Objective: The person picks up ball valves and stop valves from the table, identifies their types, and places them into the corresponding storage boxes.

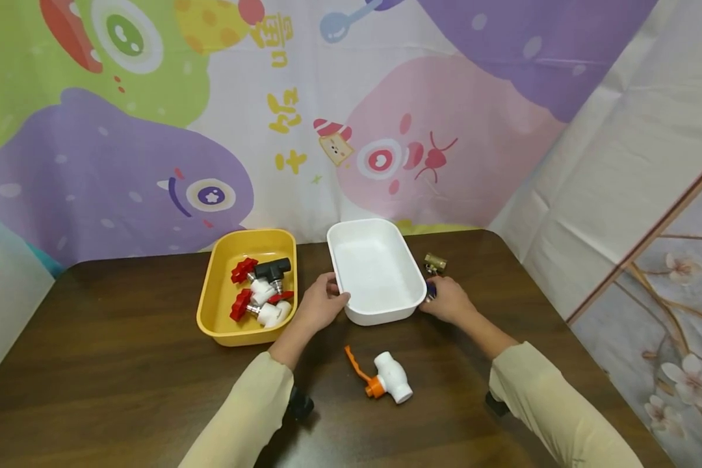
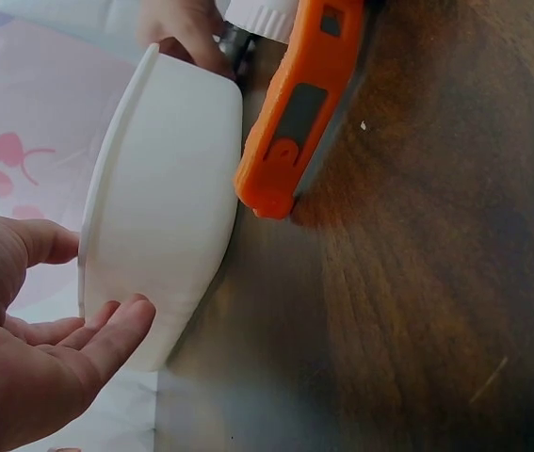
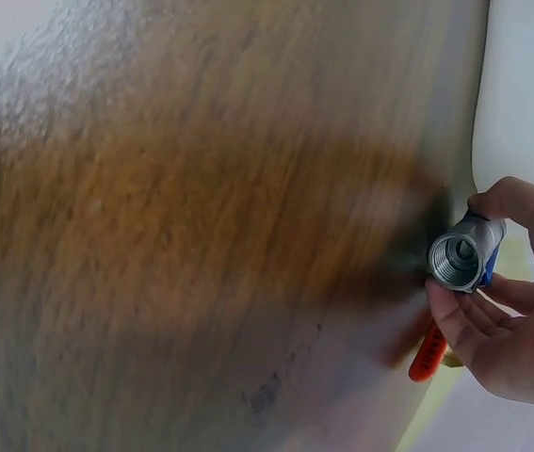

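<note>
My left hand [image 1: 320, 302] is at the left side of a white tray [image 1: 380, 318], its thumb and fingertips touching the outer wall and rim. In the left wrist view its fingers are loosely bent beside the wall. My right hand [image 1: 449, 300] pinches a silver metal ball valve [image 3: 464, 252] with a blue handle [image 3: 490, 266], its threaded opening facing the wrist camera. That valve is just outside the tray's right front corner. Beyond it a brass valve [image 1: 435, 262] lies on the table; its red lever [image 3: 427, 354] shows in the right wrist view.
A yellow tray [image 1: 210, 318] to the left holds several valves with red, black and white parts. In front of the white tray lies a white plastic valve [image 1: 393, 377] with an orange lever [image 1: 357, 364]. A patterned cloth [image 1: 292, 195] hangs behind the wooden table [image 1: 123, 364].
</note>
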Action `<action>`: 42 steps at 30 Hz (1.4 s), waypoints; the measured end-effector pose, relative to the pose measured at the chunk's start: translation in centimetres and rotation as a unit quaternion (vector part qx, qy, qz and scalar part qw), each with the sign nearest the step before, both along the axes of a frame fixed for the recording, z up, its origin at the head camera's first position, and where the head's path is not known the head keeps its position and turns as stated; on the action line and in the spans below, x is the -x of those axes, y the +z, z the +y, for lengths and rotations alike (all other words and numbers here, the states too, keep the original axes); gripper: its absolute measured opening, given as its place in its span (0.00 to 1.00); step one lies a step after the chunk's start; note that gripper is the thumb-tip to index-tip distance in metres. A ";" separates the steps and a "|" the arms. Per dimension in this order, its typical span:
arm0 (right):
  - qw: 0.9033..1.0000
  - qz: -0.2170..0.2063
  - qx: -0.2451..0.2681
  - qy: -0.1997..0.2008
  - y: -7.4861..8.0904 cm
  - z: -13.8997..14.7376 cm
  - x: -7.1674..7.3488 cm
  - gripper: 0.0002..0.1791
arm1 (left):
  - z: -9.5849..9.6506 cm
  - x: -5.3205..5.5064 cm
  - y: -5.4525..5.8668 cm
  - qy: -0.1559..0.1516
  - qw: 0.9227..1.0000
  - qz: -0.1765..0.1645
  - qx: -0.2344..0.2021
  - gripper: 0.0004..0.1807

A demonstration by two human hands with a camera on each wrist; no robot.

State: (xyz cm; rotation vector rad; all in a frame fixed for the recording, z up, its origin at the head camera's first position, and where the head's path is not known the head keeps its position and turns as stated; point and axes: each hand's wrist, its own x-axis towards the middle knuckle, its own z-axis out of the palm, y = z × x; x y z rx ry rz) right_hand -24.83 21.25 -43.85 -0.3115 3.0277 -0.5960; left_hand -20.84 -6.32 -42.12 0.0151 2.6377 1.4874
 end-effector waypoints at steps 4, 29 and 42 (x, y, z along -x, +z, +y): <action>1.000 -0.001 0.002 -0.014 0.7 0.3 0.0 0.34 | 0.0 0.1 0.0 0.003 1.000 -0.001 0.000 0.30; 0.998 0.031 0.027 -0.038 4.5 1.3 0.5 0.32 | 0.2 -0.2 0.4 0.002 1.000 -0.015 0.006 0.31; 0.999 0.017 0.021 -0.036 5.9 -0.4 0.7 0.34 | 0.2 -0.1 0.3 0.002 1.000 -0.010 0.005 0.31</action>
